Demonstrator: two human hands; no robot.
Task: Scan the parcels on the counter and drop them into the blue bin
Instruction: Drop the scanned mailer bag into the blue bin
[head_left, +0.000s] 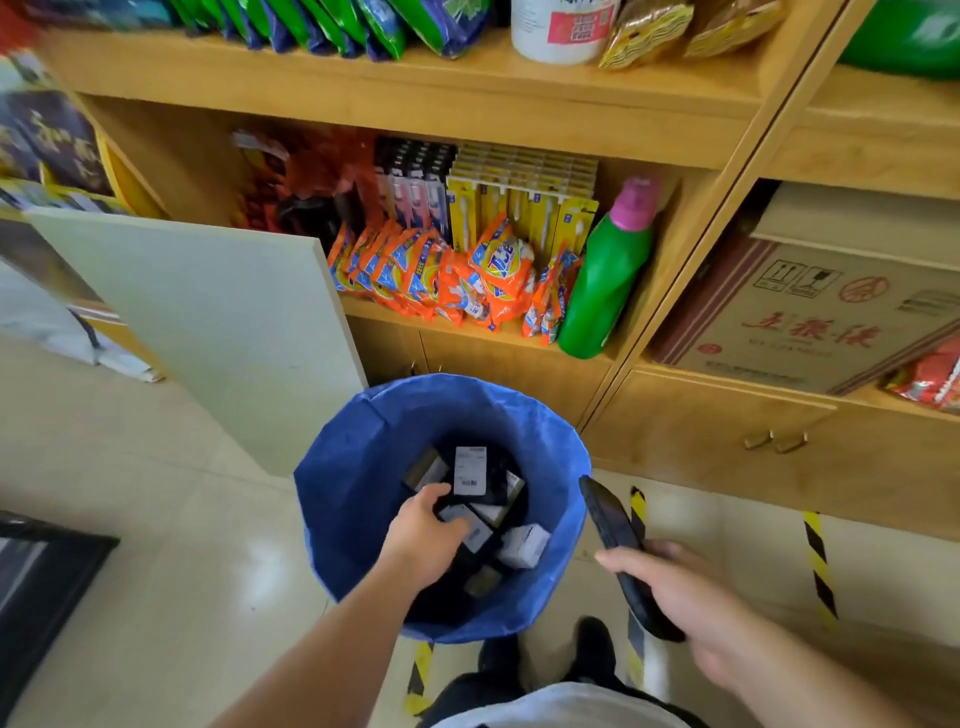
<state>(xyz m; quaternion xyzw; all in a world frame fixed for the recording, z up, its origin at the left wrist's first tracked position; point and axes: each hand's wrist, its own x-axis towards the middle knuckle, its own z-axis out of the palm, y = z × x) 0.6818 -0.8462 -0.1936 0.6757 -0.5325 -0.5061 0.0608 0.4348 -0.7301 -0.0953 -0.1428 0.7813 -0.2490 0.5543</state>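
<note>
While we look down over the round blue fabric-lined bin (363, 467) on the tiled floor, our left hand (423, 535) is reaching inside its mouth, fingers curled around a small black parcel with a white label (470, 525). Grip is narrow, thumb on top, fingers underneath. Parcel long axis runs roughly upper-left to lower-right, label face up, far end pointing toward the bin's right wall.

Right hand (680, 592) sits just right of the bin rim, wrapped around a black handheld scanner (618, 545). Scanner long axis is diagonal, its head up-left near the rim, its butt end down-right at our palm.

Bin already holds several parcels: a black one with an upright white barcode label (470, 470), a white box (524, 545), others dark and hard to separate.

Behind the bin: a wooden shelf unit (519, 104) with orange detergent sachets (441, 275) and a green bottle with a pink cap (608, 275).
</note>
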